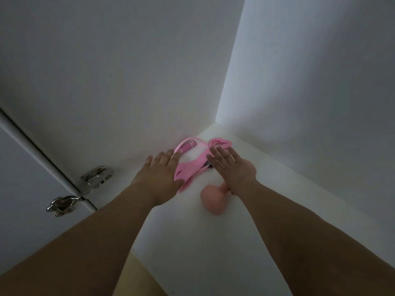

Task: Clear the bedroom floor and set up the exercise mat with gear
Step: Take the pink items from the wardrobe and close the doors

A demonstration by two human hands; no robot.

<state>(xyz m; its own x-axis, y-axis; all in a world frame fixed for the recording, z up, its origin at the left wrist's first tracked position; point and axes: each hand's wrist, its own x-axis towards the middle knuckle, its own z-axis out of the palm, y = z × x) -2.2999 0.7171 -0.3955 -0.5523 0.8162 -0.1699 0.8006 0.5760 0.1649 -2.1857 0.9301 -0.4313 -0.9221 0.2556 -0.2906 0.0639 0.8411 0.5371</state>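
Note:
Inside a white cupboard, pink exercise gear lies in the back corner of the shelf (192,231). A pink jump rope (188,147) with a darker pink handle is coiled there, beside a flat pink band piece (186,169) and another pink looped piece (220,143). A pale pink dumbbell (210,199) lies nearer, partly under my right wrist. My left hand (162,171) reaches in with straight fingers, fingertips touching the rope and band. My right hand (228,165) is spread flat above the gear, fingers straight, holding nothing.
The cupboard's white side wall (106,92) stands on the left and its back wall (310,103) on the right. An open door (32,178) with two metal hinges (96,176) hangs at the left. A strip of tan floor (136,280) shows below.

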